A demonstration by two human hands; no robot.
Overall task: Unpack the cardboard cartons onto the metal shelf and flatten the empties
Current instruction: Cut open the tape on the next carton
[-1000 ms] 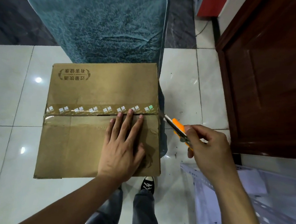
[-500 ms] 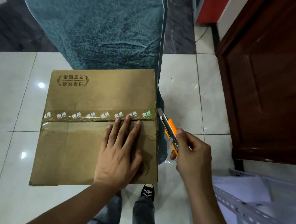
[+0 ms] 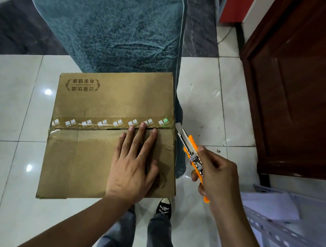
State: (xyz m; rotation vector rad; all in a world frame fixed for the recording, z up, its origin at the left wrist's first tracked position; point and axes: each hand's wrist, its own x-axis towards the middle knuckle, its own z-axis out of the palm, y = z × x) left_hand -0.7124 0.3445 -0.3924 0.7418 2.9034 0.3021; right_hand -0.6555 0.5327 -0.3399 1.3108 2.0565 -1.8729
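Head cam: L hand flat on carton; R hand grips knife at carton's right edge.

One view only, worn on the person's head; faces forward and steeply down, almost straight over the cardboard carton; wide-angle, lines bend toward the edges; close in, both forearms enter from the bottom edge; left hand and right hand gripping an orange knife sit mid-frame; wearer's own shoe and trouser legs at bottom centre; tiled floor fills the left side; wooden door at the right edge; metal shelf in the bottom-right corner; teal cloth along the top.
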